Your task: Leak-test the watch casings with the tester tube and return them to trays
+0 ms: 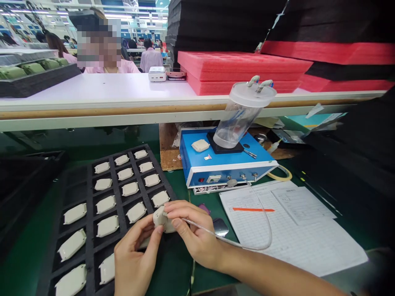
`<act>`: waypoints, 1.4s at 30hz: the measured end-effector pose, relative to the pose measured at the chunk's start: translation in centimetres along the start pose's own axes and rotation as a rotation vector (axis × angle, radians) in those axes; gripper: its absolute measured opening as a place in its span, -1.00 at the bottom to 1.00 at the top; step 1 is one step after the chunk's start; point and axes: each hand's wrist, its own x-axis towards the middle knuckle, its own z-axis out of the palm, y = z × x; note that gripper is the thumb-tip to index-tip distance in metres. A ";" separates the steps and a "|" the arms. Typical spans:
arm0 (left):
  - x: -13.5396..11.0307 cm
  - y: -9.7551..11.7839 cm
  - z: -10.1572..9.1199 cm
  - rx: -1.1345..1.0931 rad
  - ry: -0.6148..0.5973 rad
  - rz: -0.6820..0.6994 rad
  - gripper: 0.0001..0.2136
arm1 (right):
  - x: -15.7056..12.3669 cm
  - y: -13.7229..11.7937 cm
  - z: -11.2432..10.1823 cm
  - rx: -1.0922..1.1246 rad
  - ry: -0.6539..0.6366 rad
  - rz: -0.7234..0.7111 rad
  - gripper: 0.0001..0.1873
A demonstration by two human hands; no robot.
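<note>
Both my hands hold one small cream plastic part (160,218) just above the near right corner of a black foam tray (90,193). My left hand (135,259) pinches it from below with thumb and fingers. My right hand (188,230) grips it from the right and also presses the end of a thin clear tube (262,242) against it. The tube loops right over the paper and runs back to a blue box (225,162). Several more cream parts (106,204) lie in the tray's pockets.
On the blue box stand a tilted clear canister (240,117) and one cream part (200,145). Printed sheets (296,230) with an orange pen (253,209) lie to the right. Red and black foam stacks (243,70) sit on a white shelf. A person faces me beyond it.
</note>
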 end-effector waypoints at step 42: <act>0.0 0.2 0.0 0.017 -0.014 0.009 -0.81 | 0.1 -0.2 0.0 -0.016 -0.019 -0.001 -0.83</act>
